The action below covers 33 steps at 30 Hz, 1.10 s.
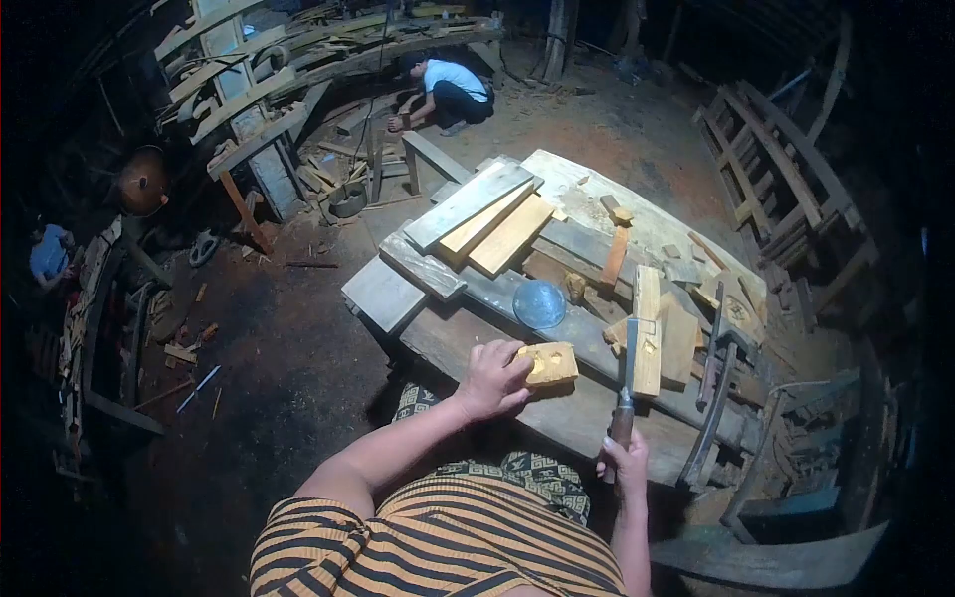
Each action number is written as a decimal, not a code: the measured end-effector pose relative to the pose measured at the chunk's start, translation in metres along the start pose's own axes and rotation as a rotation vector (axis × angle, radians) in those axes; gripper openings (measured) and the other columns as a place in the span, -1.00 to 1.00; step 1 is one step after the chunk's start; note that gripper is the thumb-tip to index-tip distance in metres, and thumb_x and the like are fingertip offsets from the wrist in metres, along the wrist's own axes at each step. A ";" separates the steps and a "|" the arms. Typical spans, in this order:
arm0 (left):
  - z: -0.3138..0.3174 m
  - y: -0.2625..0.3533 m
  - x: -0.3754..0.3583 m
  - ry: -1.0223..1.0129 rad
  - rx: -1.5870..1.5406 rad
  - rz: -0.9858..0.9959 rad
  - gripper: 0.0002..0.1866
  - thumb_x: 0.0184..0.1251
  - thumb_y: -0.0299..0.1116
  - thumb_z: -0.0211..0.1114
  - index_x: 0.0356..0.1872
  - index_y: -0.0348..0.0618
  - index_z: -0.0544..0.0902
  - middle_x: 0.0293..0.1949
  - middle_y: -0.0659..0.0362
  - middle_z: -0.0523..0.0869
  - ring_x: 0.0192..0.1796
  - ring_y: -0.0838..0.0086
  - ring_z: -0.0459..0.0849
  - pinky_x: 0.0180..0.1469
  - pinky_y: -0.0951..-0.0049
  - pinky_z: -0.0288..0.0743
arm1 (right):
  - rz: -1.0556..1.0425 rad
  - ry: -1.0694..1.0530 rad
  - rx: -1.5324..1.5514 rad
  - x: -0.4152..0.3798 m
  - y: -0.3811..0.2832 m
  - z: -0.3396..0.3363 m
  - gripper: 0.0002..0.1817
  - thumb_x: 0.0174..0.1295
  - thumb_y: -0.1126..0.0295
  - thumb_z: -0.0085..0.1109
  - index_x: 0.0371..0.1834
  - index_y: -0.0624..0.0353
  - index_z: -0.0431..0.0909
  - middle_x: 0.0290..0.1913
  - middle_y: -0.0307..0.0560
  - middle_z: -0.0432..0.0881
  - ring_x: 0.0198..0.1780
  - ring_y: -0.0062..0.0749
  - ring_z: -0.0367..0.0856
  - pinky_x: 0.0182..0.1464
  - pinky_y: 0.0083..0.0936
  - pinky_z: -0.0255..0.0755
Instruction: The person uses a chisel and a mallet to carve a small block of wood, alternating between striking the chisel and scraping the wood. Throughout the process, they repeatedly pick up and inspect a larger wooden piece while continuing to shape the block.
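My left hand (490, 381) is closed around the left end of a small yellow wooden block (554, 362) that has carved hollows in its top. It rests near the front edge of the wooden workbench (448, 343). In my right hand (627, 468) is a chisel (623, 423), gripped by its brown wooden handle, with the metal blade pointing up and away from me. Behind the blade lies a longer pale wooden piece (647, 333) with a small carved hollow. A round bluish metal bowl (539, 303) sits beyond the yellow block.
Stacked boards (473, 209) lie at the bench's far left, with loose offcuts (680, 338) on its right. A person (453, 90) crouches on the floor ahead, and another person (48, 254) is at the far left. Wooden frames (766, 159) stand at the right.
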<state>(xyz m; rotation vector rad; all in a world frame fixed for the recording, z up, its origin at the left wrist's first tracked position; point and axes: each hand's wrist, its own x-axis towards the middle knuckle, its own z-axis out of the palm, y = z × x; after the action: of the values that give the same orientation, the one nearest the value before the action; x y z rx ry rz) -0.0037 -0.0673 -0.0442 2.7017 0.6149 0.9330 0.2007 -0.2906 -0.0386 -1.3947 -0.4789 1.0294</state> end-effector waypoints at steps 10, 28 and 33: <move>0.001 0.001 -0.001 0.083 -0.106 -0.035 -0.49 -0.06 -0.11 0.37 -0.03 -0.01 0.50 0.11 0.05 0.50 0.10 0.12 0.47 0.11 0.09 0.23 | 0.006 -0.010 0.022 0.003 0.005 -0.004 -0.61 0.08 0.42 0.31 -0.03 0.21 0.41 -0.54 -0.20 0.51 -0.68 -0.54 0.51 -0.66 -0.62 0.41; 0.000 0.001 0.001 0.155 -0.087 0.001 -0.47 -0.12 -0.09 0.39 -0.05 -0.01 0.53 0.04 0.07 0.54 0.01 0.15 0.52 0.01 0.13 0.28 | 0.012 -0.013 0.041 0.002 0.000 -0.002 -0.65 0.09 0.48 0.29 -0.05 0.22 0.43 -0.52 -0.21 0.51 -0.67 -0.55 0.51 -0.65 -0.64 0.42; -0.003 0.003 0.004 0.138 -0.105 -0.004 -0.50 -0.12 -0.09 0.39 -0.08 -0.01 0.54 0.02 0.10 0.55 0.02 0.17 0.52 0.01 0.14 0.28 | 0.023 -0.029 0.054 0.002 0.001 -0.003 -0.65 0.09 0.47 0.31 -0.07 0.22 0.43 -0.53 -0.22 0.51 -0.67 -0.57 0.51 -0.65 -0.65 0.41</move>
<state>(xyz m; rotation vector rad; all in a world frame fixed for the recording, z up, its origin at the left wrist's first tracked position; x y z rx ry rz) -0.0017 -0.0685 -0.0389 2.5589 0.5795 1.1253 0.2040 -0.2910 -0.0408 -1.3421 -0.4541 1.0751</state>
